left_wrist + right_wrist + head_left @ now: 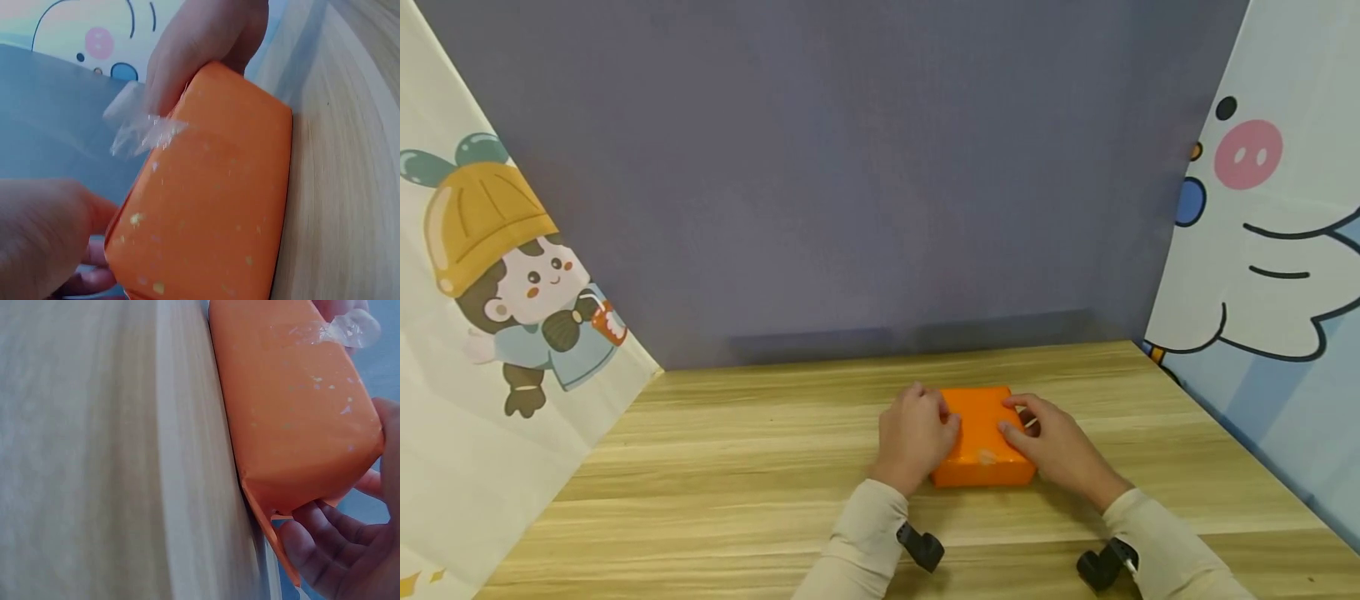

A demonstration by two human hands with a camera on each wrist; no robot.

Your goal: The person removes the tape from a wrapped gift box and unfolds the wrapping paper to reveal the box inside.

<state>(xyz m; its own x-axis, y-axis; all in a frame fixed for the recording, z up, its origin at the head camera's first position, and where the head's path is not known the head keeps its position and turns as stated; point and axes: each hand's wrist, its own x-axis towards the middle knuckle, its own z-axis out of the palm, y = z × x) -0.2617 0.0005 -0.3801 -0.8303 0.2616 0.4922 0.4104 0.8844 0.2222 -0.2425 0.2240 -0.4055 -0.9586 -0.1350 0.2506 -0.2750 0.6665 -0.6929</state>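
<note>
A box wrapped in orange paper (977,425) lies on the wooden tabletop. Its near side shows small pale flecks in the left wrist view, and a strip of clear tape (147,131) sticks up loosely from its upper edge. My left hand (916,437) holds the box's left end, with the thumb at the top edge and fingers curled by that end. At the opposite end my right hand (1060,442) has its thumb on top and bent fingers against the end. There a loose paper flap (269,528) hangs out beside the fingertips.
A grey-purple panel (850,183) stands behind the wooden tabletop (737,483). Cartoon-printed cloth walls rise at left (445,400) and right (1300,75). Both sleeves carry black wrist cameras.
</note>
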